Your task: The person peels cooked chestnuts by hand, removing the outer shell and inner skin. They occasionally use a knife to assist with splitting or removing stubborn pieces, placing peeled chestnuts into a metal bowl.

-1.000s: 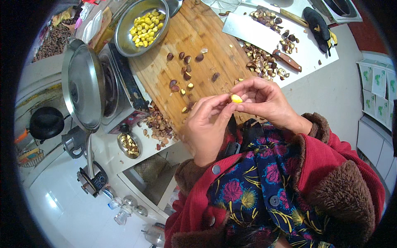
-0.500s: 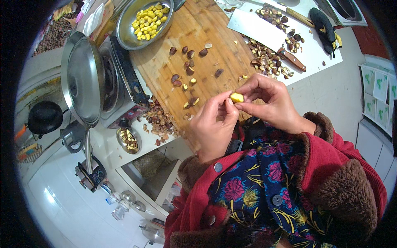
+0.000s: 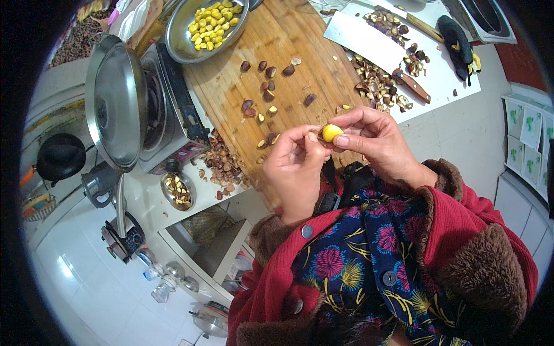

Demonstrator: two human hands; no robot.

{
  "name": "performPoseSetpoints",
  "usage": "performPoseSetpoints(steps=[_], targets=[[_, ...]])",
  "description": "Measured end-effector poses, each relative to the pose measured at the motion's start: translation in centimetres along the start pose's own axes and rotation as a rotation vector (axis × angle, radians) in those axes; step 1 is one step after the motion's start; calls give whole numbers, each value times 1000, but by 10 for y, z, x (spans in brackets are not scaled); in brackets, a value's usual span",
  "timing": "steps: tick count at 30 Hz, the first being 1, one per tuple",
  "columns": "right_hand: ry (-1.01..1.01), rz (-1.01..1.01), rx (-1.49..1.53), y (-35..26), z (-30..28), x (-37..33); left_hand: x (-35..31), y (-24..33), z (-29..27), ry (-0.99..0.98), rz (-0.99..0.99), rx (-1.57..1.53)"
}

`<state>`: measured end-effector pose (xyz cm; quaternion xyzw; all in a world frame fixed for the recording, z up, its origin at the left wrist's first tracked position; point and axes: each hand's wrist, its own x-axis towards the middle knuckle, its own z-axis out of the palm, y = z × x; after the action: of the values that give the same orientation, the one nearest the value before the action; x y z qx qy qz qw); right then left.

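Observation:
A peeled yellow chestnut (image 3: 332, 133) is pinched between the thumb and fingers of my right hand (image 3: 381, 141). My left hand (image 3: 295, 164) is closed beside it, its thumb and fingertips on a scrap of brown chestnut skin (image 3: 317, 135) at the nut's left side. Both hands hover over the near edge of the wooden cutting board (image 3: 326, 69). On the board lie several brown chestnuts and cut pieces (image 3: 271, 71), some showing yellow flesh. A metal bowl (image 3: 178, 34) at the far left holds many peeled yellow chestnuts.
A cleaver (image 3: 365, 45) with a wooden handle lies among shells (image 3: 375, 81) on the right. More shells (image 3: 224, 164) are heaped left of the board, beside a small metal dish (image 3: 164, 185) of pieces. Further left stand a stove (image 3: 167, 118) and a lidded pan (image 3: 112, 109).
The chestnut has turned in my right hand and now shows a rounder, smoother yellow side. My left fingertips have shifted slightly left. The whole view has moved a little.

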<state>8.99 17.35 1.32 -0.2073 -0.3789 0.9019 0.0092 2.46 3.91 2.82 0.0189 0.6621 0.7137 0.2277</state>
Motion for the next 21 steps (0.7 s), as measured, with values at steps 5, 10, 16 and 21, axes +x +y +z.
performPoseSetpoints(steps=[5, 10, 16, 21], targets=[[31, 110, 130, 3, -3, 0, 3, -4, -5, -33, -53, -135], [-19, -12, -85, 4, -7, 2, 1, -4, -1, -87, -47, -59], [-9, -5, -73, -2, -2, 1, 3, -6, -6, -116, -73, -121], [-15, -27, -8, 4, -6, 3, 2, -2, 0, -64, -2, 7]])
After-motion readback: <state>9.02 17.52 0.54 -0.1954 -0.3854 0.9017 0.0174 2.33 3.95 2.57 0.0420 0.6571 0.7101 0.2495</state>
